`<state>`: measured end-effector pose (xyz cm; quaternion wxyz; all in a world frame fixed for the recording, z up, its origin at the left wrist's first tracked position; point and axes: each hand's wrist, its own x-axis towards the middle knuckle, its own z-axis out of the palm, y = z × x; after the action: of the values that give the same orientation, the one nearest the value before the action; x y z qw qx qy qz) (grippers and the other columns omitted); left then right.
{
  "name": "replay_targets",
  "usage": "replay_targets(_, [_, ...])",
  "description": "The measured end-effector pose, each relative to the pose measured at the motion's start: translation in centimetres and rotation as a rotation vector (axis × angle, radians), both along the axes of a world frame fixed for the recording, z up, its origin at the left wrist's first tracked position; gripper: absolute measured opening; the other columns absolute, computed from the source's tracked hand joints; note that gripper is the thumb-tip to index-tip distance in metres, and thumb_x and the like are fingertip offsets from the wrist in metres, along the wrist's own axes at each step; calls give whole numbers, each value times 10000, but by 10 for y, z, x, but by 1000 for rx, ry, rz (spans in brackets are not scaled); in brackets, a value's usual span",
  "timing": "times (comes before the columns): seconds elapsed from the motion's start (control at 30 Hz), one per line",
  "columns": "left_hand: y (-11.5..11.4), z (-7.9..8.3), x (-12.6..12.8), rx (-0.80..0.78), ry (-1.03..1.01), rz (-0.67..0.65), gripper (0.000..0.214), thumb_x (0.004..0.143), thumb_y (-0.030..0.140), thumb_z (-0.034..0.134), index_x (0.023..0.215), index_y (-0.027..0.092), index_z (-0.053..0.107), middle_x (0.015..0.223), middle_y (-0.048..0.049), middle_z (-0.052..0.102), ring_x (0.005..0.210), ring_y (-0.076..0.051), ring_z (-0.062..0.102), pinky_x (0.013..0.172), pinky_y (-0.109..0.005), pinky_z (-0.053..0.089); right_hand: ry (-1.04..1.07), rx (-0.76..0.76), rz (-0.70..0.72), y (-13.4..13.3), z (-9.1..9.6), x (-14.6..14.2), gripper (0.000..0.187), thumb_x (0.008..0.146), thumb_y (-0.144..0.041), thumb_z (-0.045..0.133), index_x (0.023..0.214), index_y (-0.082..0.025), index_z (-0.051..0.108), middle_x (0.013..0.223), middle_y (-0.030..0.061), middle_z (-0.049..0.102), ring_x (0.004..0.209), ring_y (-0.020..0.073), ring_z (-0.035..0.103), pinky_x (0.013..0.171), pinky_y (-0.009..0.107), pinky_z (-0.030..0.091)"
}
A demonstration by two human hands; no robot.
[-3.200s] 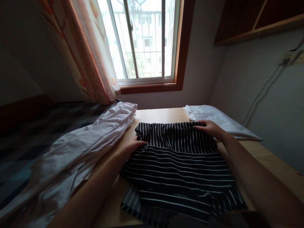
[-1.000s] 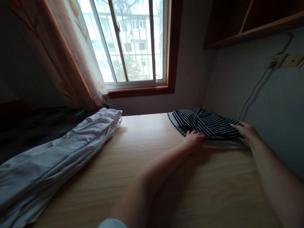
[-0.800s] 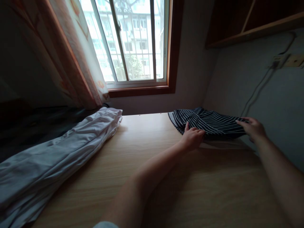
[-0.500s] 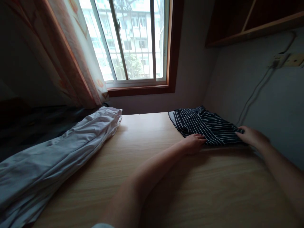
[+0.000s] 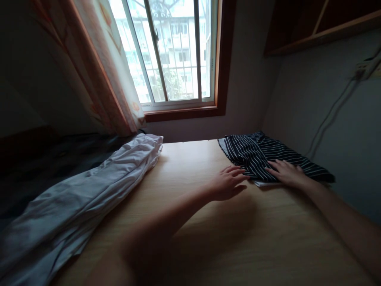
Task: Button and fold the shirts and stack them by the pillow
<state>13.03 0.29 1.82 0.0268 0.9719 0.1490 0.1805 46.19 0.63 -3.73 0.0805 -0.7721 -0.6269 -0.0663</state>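
From where I sit, the far left of my view is a dark covered surface (image 5: 59, 167), well apart from the left fingers, its pattern too dim to make out. Nearer to those fingers, though well short of their reach, a rumpled white garment (image 5: 104, 186) runs lengthwise along the left edge of the pale wooden table (image 5: 190, 165). Beyond it and farther from the fingers hangs an orange-and-cream curtain (image 5: 104, 79), and next to that, ahead of both hands, I have the bright window (image 5: 178, 59).

My left hand (image 5: 228, 183) is over the table, fingers loosely spread and holding nothing. Its tips are at the near left edge of the black-and-white striped cloth (image 5: 248, 149); whether they touch it I can't tell. The cloth lies folded just ahead of the left fingertips and reaches past the right hand (image 5: 285, 173), whose fingers are spread on top of its near side with no grip on it. Between the two sets of fingers, a bit of white fabric (image 5: 264, 184) sticks out from beneath the stripes.

Past the right fingers, up on the wall, I see a wooden shelf unit (image 5: 312, 41), then a cord (image 5: 330, 111) climbing to a socket (image 5: 361, 70).
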Motion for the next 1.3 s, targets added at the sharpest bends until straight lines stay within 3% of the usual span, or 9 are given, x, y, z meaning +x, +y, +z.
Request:
replay_targets(0.07, [-5, 5, -34, 38, -37, 96, 398, 1001, 380, 480, 1346, 206, 574, 1491, -115, 503, 1441, -262, 370, 1202, -486, 296, 11, -49, -34, -3, 9, -15, 603, 925, -612, 376, 1393, -277, 557, 1510, 136, 478, 1399, 396, 399, 1034, 706, 351])
replay_targets(0.13, [-7, 11, -70, 75, -67, 222, 374, 989, 374, 501, 1324, 235, 593, 1494, -97, 501, 1445, -268, 363, 1200, -507, 292, 16, -21, 11, -5, 23, -33, 594, 945, -593, 345, 1396, -264, 549, 1522, 124, 465, 1423, 369, 371, 1070, 683, 334])
replay_targets(0.33, [11, 35, -180, 195, -68, 775, 380, 941, 295, 521, 1292, 181, 612, 1403, -131, 570, 1361, -284, 453, 1147, -478, 359, 106, 95, 355, -25, 61, -119, 534, 978, -556, 352, 1369, -267, 573, 1457, 88, 547, 1374, 300, 457, 1111, 514, 382])
replay_targets(0.43, [22, 49, -227, 232, -19, 1137, 405, 910, 307, 537, 1287, 178, 612, 1390, -148, 573, 1340, -322, 456, 1110, -493, 368, 194, 117, 530, -45, 67, -169, 505, 978, -528, 412, 1339, -229, 598, 1385, 114, 606, 1298, 295, 534, 1064, 477, 435])
replay_targets(0.53, [24, 63, -258, 223, 73, 1336, 466, 920, 372, 513, 1306, 123, 592, 1399, -197, 547, 1308, -379, 454, 1048, -506, 391, 282, 127, 667, -61, 62, -210, 449, 946, -469, 525, 1303, -218, 629, 1315, 123, 652, 1245, 307, 573, 1068, 490, 427])
replay_targets(0.67, [21, 70, -277, 88, 215, 1382, 537, 910, 418, 506, 1334, 93, 562, 1363, -211, 567, 1227, -391, 506, 967, -464, 423, 332, 110, 714, -67, 43, -243, 390, 929, -364, 560, 1279, -217, 650, 1269, 133, 672, 1185, 295, 611, 1032, 465, 455])
replay_targets(0.87, [20, 67, -284, 78, 285, 1399, 435, 926, 285, 415, 1234, 89, 652, 1240, -184, 654, 1119, -333, 571, 869, -370, 423, 268, 117, 684, -68, 21, -248, 338, 960, -329, 510, 1210, -184, 684, 1316, 152, 639, 1230, 293, 577, 1054, 470, 434])
replay_targets(1.1, [11, 93, -277, 241, 194, 1401, 504, 1007, 341, 254, 1176, 115, 671, 1037, -128, 690, 885, -248, 580, 753, -312, 403, 273, 126, 670, -68, 14, -245, 364, 975, -338, 502, 1253, -175, 671, 1359, 146, 615, 1278, 290, 547, 1104, 472, 394])
replay_targets(1.3, [3, 113, -253, 196, -25, 1251, 432, 993, 316, 362, 1224, 106, 661, 1084, -90, 712, 948, -209, 593, 855, -277, 423, 272, 128, 672, -68, 14, -246, 371, 969, -344, 507, 1253, -171, 672, 1350, 145, 624, 1265, 292, 557, 1091, 467, 407])
